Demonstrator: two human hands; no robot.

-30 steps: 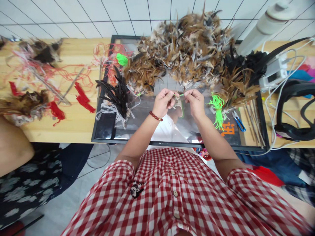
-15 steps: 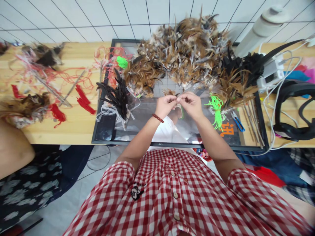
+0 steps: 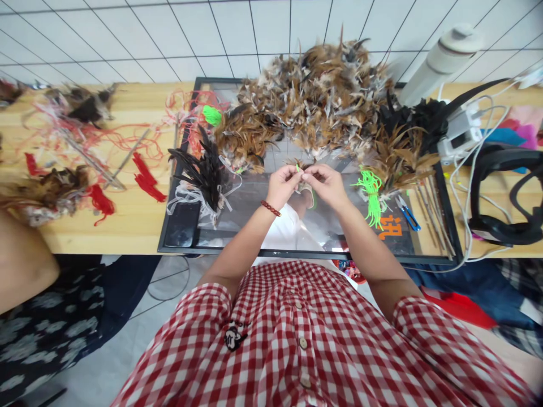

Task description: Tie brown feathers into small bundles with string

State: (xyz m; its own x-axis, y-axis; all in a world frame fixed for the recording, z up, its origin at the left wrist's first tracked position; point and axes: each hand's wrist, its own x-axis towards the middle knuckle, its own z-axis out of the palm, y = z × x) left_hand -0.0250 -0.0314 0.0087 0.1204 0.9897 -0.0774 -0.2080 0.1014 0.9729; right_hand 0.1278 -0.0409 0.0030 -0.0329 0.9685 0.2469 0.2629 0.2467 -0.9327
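Above the black-framed glass panel (image 3: 237, 226), my left hand (image 3: 283, 186) pinches a short piece of bright green cord (image 3: 298, 168), of which a bit sticks up at the fingertips. My right hand (image 3: 326, 183) is closed in a pinch against the left fingertips; what it holds is hidden. Brown feather tips show just behind the hands. To the right of my right hand lies a bundle of green cords (image 3: 372, 195). A bunch of black feathers (image 3: 206, 175) with pale ties lies to the left.
A big heap of brown feathers (image 3: 322, 96) covers the back. Blue snips (image 3: 408, 213) and thin sticks (image 3: 430, 209) lie at right, near a white bottle (image 3: 443, 62), cables and a black headset strap (image 3: 479, 192). Another person's arm (image 3: 25, 265) is at left, by red cords (image 3: 146, 178).
A bit of green cord now shows at my left fingertips. My hands stay together in nearly the same place. The whole view has shifted slightly downward.
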